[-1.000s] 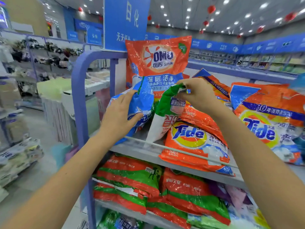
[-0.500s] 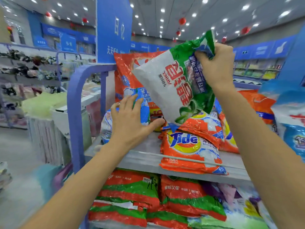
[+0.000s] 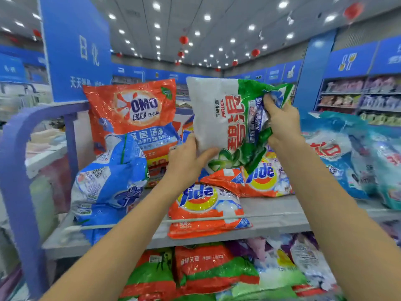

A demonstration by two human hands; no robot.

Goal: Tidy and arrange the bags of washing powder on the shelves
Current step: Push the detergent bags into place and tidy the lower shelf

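I hold a green and white Ariel bag (image 3: 219, 118) sideways in the air above the top shelf (image 3: 271, 216). My right hand (image 3: 280, 124) grips its green crumpled end, and my left hand (image 3: 188, 159) holds its white lower edge, thumb in front. Below it lie two orange Tide bags, one at the shelf's front (image 3: 206, 209) and one behind (image 3: 262, 179). A large orange OMO bag (image 3: 132, 114) stands upright at the back left, with a blue bag (image 3: 108, 183) leaning in front of it. Blue and teal bags (image 3: 347, 157) fill the right of the shelf.
A purple shelf frame (image 3: 15, 170) rises at the left. The shelf below holds red and green bags (image 3: 206, 272) and purple and white bags (image 3: 303, 263). A blue hanging sign (image 3: 76, 51) stands behind the OMO bag. Other store shelves (image 3: 358, 98) line the far right.
My right hand lifted the Ariel bag off the shelf and turned it sideways. My left hand left the blue bag and took hold of the Ariel bag's lower edge.
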